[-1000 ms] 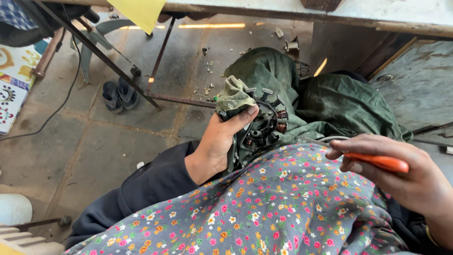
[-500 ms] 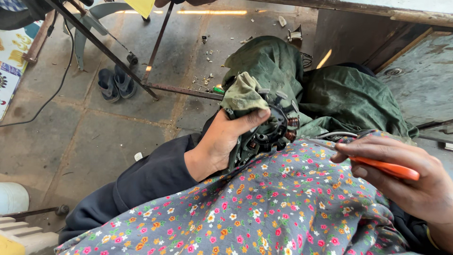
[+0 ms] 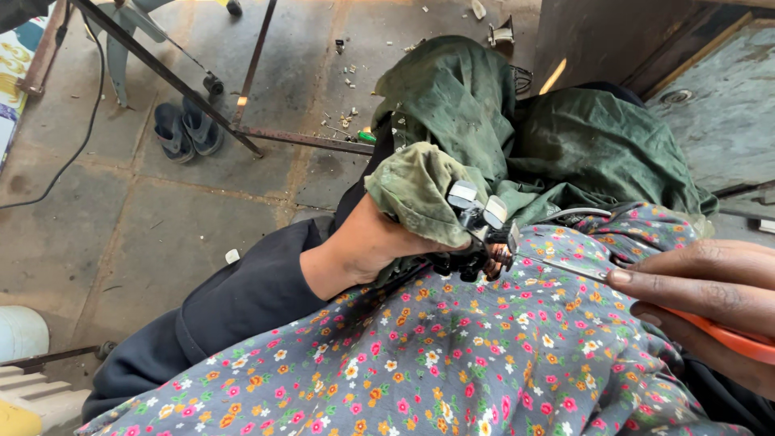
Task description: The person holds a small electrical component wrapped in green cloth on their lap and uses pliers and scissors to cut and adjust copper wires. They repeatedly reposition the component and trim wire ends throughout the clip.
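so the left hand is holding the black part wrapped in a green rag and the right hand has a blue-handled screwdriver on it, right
Not quite: the handle is orange, not blue. The head view shows the left hand gripping the black part through a green rag, while the right hand holds an orange-handled screwdriver with its thin shaft reaching to the part.

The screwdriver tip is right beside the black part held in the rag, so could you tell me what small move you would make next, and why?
Probably ease the screwdriver tip a little further left into the black part. The left hand already grips that part through the green rag over the floral cloth, and the right hand has the shaft lined up, its tip at the copper-coloured piece.
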